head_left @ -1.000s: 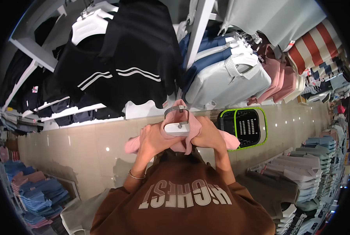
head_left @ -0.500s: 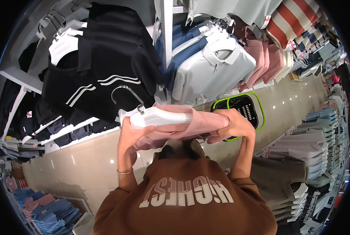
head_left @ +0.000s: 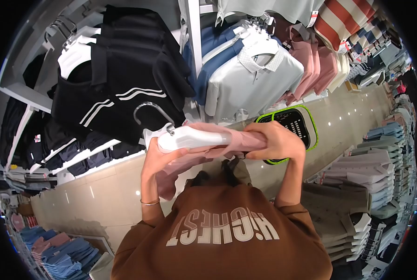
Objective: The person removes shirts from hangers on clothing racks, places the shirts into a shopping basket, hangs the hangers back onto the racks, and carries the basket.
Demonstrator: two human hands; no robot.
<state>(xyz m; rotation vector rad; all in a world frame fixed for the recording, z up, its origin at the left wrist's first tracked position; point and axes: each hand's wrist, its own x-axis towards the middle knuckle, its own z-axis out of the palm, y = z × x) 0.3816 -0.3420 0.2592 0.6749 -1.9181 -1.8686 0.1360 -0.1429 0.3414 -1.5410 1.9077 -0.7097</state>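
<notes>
Brown top with pale block lettering (head_left: 218, 200) fills the near side. Black shirts with paired white chest stripes (head_left: 138, 70) hang at far left; a pale grey polo shirt with a patterned collar (head_left: 267, 88) hangs to their right. Black basket with a bright green rim (head_left: 306, 130): far right, partly covered by the right hand (head_left: 283, 142). Pink fabric garment (head_left: 248, 140): raised beyond the brown top, held between both hands. White hanger (head_left: 192, 139): long axis left to right, near level; bare end left, right part inside the pink cloth. Right hand curled closed on the garment's right end. Left hand (head_left: 156, 158) closed around the hanger's left end, thumb along its near edge. Silver metal hook (head_left: 165, 113) points far left, curling over leftward.
</notes>
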